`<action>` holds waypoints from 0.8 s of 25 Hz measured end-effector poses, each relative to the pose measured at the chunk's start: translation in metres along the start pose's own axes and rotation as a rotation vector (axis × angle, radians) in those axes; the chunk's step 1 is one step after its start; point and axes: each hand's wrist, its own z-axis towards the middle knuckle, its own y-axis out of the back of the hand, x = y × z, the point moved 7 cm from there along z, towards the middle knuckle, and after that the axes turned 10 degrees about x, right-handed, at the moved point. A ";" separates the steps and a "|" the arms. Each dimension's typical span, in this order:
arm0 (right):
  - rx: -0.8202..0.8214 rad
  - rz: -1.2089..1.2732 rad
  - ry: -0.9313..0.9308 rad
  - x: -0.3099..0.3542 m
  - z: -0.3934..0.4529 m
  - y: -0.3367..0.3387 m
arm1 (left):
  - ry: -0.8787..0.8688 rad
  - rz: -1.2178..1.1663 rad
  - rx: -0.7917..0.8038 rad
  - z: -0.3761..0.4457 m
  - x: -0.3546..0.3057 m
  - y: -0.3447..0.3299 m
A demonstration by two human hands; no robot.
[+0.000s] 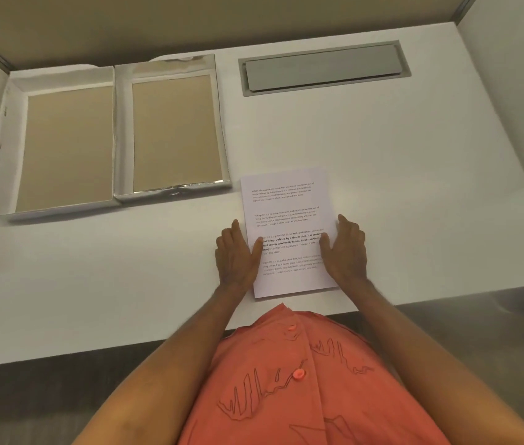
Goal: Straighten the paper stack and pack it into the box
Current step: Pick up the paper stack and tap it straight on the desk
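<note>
**Hidden, cropped, unreadable**

Paper stack (pixel 286 220): printed paragraphs too small and soft to read. Its long edges pass under the left hand (pixel 238 255) and right hand (pixel 348 248); both thumbs cover parts of the text lines. How many sheets it holds cannot be told. Both forearms and the orange shirt (pixel 302 380), nearer than the stack, run off the bottom edge.

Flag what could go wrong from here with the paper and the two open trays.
1. Both hands, left hand and right hand, only press the long edges of the paper stack; lifting this way, the sheets may sag or fan out.
2. Two near-identical open trays sit side by side, left tray and right tray; which is box and which lid is unclear, so the stack may land wrong.
</note>
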 end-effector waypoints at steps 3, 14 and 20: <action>0.074 0.037 -0.073 0.000 0.003 -0.004 | 0.038 -0.122 0.067 0.003 -0.007 -0.002; 0.432 0.756 -0.422 -0.001 0.027 0.004 | 0.208 -0.153 0.230 0.023 -0.006 0.007; 0.387 0.567 -0.372 0.000 0.032 0.000 | 0.204 -0.132 0.241 0.024 -0.009 0.006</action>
